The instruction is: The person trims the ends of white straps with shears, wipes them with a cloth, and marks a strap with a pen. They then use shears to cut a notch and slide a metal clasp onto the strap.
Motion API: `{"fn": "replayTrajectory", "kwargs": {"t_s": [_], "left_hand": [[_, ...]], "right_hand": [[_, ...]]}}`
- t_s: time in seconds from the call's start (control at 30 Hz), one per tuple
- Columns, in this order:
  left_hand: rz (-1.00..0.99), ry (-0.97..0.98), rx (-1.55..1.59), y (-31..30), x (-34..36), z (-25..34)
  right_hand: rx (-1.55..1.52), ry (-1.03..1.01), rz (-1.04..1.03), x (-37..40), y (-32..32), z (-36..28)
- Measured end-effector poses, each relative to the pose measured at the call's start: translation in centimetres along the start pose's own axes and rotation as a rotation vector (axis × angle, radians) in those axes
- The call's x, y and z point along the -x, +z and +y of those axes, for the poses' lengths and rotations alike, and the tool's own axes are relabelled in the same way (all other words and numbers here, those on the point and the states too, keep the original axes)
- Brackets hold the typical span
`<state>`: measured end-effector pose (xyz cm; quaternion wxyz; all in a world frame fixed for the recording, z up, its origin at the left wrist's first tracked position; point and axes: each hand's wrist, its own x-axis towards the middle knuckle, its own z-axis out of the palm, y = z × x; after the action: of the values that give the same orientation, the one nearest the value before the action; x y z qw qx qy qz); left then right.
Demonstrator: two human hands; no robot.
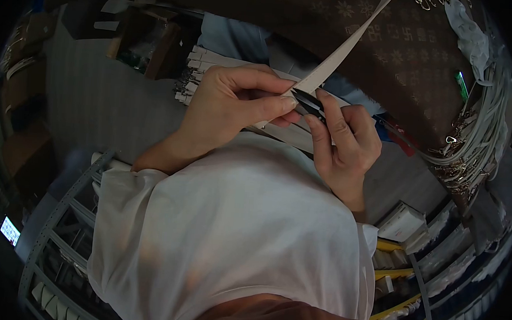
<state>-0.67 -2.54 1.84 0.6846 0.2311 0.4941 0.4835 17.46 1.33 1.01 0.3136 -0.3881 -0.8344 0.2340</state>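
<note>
My left hand [230,102] pinches a long pale strap [338,53] between thumb and fingers. The strap runs from there up to the top edge of the view. Close to its right, my right hand [348,133] grips small black snips [309,101] between thumb and fingers. The tips of the snips are at the strap, beside my left fingertips. Whether the blades touch the strap cannot be made out. Behind my left hand lies a row of pale straps [206,59] with metal clips at their left ends.
A brown patterned cloth [391,62] covers the surface ahead. At its right edge hangs a bundle of pale cords [492,133] with metal clips. An open brown box [157,51] is at the upper left. Metal shelving [53,224] stands lower left, and a white box [402,220] lower right.
</note>
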Motion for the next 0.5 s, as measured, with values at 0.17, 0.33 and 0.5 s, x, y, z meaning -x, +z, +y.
{"fn": "replayTrajectory", "kwargs": {"t_s": [0.17, 0.33, 0.5], "left_hand": [[0.005, -0.027, 0.009, -0.08, 0.02, 0.25], [0.005, -0.034, 0.005, -0.06, -0.09, 0.40], [-0.001, -0.065, 0.022, -0.20, -0.16, 0.43]], "right_hand": [[0.095, -0.053, 0.013, -0.17, -0.01, -0.03], [0.112, -0.079, 0.029, -0.23, 0.07, 0.14], [0.066, -0.088, 0.038, -0.22, 0.27, 0.35]]}}
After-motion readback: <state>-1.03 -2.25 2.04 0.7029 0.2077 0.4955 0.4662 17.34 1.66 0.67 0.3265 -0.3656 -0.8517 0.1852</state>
